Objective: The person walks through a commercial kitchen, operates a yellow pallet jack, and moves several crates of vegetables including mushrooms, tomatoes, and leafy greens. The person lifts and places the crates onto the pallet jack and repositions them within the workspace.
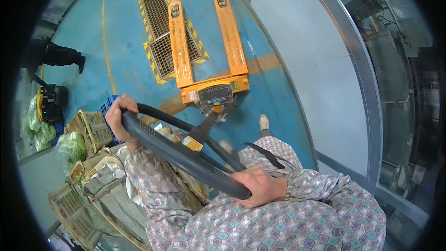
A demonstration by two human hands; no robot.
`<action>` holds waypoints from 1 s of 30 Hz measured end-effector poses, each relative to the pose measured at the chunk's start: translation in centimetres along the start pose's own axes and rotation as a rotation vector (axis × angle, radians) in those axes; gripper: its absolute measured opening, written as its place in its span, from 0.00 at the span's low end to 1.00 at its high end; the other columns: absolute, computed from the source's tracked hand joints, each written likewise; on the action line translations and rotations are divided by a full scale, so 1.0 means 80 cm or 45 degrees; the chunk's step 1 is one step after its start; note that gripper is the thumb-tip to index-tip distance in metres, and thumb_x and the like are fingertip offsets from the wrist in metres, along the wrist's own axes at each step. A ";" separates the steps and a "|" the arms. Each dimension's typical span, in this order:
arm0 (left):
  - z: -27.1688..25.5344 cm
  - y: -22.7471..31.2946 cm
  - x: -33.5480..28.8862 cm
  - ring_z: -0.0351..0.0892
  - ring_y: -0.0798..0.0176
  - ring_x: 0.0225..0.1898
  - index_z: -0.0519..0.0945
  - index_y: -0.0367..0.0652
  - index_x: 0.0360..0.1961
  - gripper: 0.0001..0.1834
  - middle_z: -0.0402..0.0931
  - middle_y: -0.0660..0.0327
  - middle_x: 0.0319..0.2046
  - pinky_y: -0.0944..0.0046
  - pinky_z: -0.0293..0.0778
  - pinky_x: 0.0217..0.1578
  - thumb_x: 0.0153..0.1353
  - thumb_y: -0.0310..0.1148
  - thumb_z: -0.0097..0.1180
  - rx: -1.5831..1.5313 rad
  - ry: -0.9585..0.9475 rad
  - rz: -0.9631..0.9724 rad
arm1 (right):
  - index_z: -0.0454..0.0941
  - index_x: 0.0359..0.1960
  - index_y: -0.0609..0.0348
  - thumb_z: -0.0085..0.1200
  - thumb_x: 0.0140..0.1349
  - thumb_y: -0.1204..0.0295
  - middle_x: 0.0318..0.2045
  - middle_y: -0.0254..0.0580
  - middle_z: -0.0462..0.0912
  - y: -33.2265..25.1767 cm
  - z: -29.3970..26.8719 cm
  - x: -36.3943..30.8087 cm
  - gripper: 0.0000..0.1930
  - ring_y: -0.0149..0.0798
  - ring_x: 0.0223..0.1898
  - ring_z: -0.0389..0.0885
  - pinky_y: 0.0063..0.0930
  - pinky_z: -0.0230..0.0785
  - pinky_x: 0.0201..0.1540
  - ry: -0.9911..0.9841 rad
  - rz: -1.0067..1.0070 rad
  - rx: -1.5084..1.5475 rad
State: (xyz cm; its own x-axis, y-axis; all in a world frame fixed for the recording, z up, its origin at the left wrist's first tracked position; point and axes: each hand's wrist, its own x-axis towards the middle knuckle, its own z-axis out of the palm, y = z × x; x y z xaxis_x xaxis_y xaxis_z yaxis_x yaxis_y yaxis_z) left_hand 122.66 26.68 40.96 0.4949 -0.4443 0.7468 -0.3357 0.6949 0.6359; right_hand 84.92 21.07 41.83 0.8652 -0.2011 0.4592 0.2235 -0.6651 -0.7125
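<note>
The orange pallet jack [191, 89] stands on the blue floor [274, 90] ahead of the person, forks pointing away; it looks heavy and rigid, yet should roll readily on its wheels. The black loop handle [179, 155] is the place to hold: the left hand [121, 117] curls around its left end, the right hand [261, 186] grips its right, likely giving good steering leverage.
</note>
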 end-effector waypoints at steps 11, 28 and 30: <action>0.066 -0.064 0.106 0.63 0.63 0.22 0.74 0.32 0.20 0.28 0.67 0.57 0.17 0.61 0.55 0.27 0.65 0.49 0.44 -0.099 -0.162 -0.073 | 0.70 0.52 0.70 0.73 0.46 0.75 0.23 0.47 0.79 0.007 0.026 0.016 0.32 0.53 0.23 0.83 0.42 0.72 0.24 0.339 0.023 -0.219; 0.180 -0.096 0.189 0.68 0.62 0.23 0.74 0.31 0.20 0.29 0.72 0.55 0.19 0.62 0.60 0.28 0.65 0.49 0.42 -0.006 -0.409 -0.130 | 0.73 0.50 0.69 0.73 0.47 0.77 0.24 0.48 0.80 -0.008 -0.061 0.025 0.28 0.53 0.24 0.83 0.41 0.74 0.28 0.554 0.244 -0.329; 0.182 -0.081 0.192 0.67 0.62 0.23 0.74 0.31 0.20 0.29 0.71 0.55 0.19 0.62 0.59 0.27 0.65 0.50 0.43 -0.004 -0.405 -0.146 | 0.74 0.48 0.69 0.73 0.46 0.78 0.23 0.48 0.80 -0.020 -0.076 0.028 0.27 0.53 0.23 0.83 0.42 0.73 0.26 0.543 0.218 -0.338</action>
State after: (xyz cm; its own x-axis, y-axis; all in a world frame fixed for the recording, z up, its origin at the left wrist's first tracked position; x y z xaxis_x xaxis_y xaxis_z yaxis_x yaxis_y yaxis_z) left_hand 120.81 7.10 51.14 0.2540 -0.6738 0.6939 -0.2897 0.6315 0.7192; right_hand 83.75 17.29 47.22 0.6076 -0.5606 0.5627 -0.0741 -0.7453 -0.6626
